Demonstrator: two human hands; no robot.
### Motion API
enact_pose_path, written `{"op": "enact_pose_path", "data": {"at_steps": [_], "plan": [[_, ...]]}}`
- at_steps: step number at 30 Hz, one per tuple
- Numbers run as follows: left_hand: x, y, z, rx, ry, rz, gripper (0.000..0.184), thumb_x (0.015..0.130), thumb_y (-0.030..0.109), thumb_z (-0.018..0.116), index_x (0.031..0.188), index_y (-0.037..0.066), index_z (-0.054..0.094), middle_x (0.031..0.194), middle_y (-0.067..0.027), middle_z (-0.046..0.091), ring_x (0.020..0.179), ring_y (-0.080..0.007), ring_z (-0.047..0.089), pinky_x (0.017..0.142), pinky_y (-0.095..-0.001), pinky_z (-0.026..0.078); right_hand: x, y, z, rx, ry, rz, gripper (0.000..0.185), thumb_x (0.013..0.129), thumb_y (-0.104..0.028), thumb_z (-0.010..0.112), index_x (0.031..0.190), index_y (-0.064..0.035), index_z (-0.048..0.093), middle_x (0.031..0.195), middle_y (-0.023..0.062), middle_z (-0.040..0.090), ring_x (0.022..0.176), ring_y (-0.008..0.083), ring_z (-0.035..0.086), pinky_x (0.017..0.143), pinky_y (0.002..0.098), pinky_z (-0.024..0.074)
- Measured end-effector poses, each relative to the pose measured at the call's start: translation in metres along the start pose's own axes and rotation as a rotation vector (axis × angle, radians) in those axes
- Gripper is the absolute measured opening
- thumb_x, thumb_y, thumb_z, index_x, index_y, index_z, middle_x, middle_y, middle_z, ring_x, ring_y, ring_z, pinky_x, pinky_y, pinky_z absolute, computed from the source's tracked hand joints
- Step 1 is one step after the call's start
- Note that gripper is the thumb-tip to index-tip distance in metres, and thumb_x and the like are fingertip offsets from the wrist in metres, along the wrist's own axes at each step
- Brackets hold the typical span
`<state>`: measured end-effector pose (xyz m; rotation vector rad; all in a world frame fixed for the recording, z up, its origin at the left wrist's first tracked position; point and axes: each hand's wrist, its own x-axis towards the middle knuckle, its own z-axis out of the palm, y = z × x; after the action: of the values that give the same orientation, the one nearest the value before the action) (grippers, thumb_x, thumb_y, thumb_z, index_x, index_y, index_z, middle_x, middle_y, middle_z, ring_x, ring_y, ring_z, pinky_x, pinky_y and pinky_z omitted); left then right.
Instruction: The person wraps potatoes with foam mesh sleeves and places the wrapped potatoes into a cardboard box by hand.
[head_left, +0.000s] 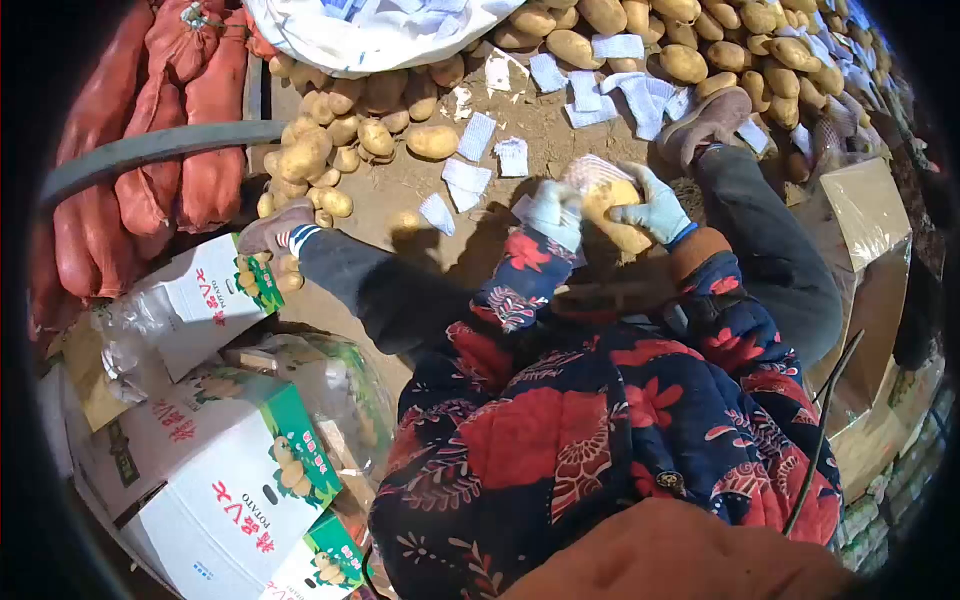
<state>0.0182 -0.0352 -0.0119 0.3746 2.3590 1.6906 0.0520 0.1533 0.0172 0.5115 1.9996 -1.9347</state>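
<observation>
Brown fabric [690, 555] lies nearest the camera, on the body side of both hands, above a floral-print jacket [520, 450]. Farthest left of the left hand lie red mesh sacks [205, 165], crossed by a curved grey strip [165, 152]; nearer the body on that side are printed potato cartons [225, 525]. Closer to the left hand, loose potatoes [305, 152] cluster beyond the left shoe [275, 230], and a white sack [370, 50] sits past them. Small knitted sleeves [466, 182] lie scattered just left of and beyond the left hand. That gloved left hand [555, 213] curls at the left side of a potato [603, 208]; whether it pinches anything I cannot tell. The potato sits between the hands, its far end inside a striped sleeve [595, 172]. The gloved right hand [655, 207] is clamped on the potato, thumb across its near face. Beyond the right hand are the right shoe [708, 125] and a potato heap [790, 55]; farther right stands a cardboard box [865, 215].
</observation>
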Motion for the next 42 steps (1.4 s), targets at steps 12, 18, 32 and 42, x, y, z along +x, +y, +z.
{"op": "enact_pose_path", "data": {"at_steps": [12, 18, 32, 42], "plan": [[0.101, -0.12, -0.043, 1.157, -0.357, 0.03, 0.028, 0.081, 0.026, 0.046, 0.104, 0.013, 0.054, 0.091, -0.0173, 0.058, 0.086, -0.0319, 0.058, 0.071, -0.0446, 0.047, 0.012, 0.047, -0.029, -0.948, 0.334, 0.08, 0.043, 0.065, -0.016, 0.061, 0.108, -0.0168, 0.057, 0.109, 0.0127, 0.052, 0.103, 0.0333, 0.048, 0.089, 0.0382, 0.039], [0.1, -0.161, -0.038, 0.306, -0.222, -0.302, 0.018, 0.083, 0.018, 0.047, 0.091, 0.005, 0.057, 0.092, -0.0154, 0.059, 0.089, -0.0268, 0.058, 0.076, -0.0351, 0.047, 0.014, 0.033, -0.008, -0.326, 0.313, -0.003, 0.034, 0.073, -0.009, 0.061, 0.107, -0.0102, 0.058, 0.102, 0.0104, 0.058, 0.098, 0.0277, 0.054, 0.087, 0.0337, 0.0413], [0.014, 0.011, -0.032, -1.015, -0.155, -0.345, 0.01, 0.084, 0.012, 0.055, 0.092, 0.006, 0.053, 0.088, -0.0061, 0.058, 0.082, -0.0169, 0.057, 0.074, -0.0288, 0.046, 0.008, 0.019, 0.02, 0.458, -0.134, 0.106, 0.015, 0.066, 0.003, 0.067, 0.078, -0.0021, 0.06, 0.079, 0.0033, 0.061, 0.073, 0.0114, 0.056, 0.069, 0.0253, 0.0441], [0.032, 0.048, -0.042, 0.441, -0.286, 0.546, 0.018, 0.083, 0.019, 0.058, 0.094, 0.006, 0.053, 0.086, -0.0052, 0.057, 0.075, -0.0141, 0.054, 0.069, -0.0274, 0.045, -0.026, -0.033, 0.058, 0.741, -0.425, 0.283, 0.038, 0.069, -0.006, 0.066, 0.105, 0.0024, 0.055, 0.089, 0.0091, 0.063, 0.071, 0.0174, 0.06, 0.059, 0.0294, 0.0492]]}}
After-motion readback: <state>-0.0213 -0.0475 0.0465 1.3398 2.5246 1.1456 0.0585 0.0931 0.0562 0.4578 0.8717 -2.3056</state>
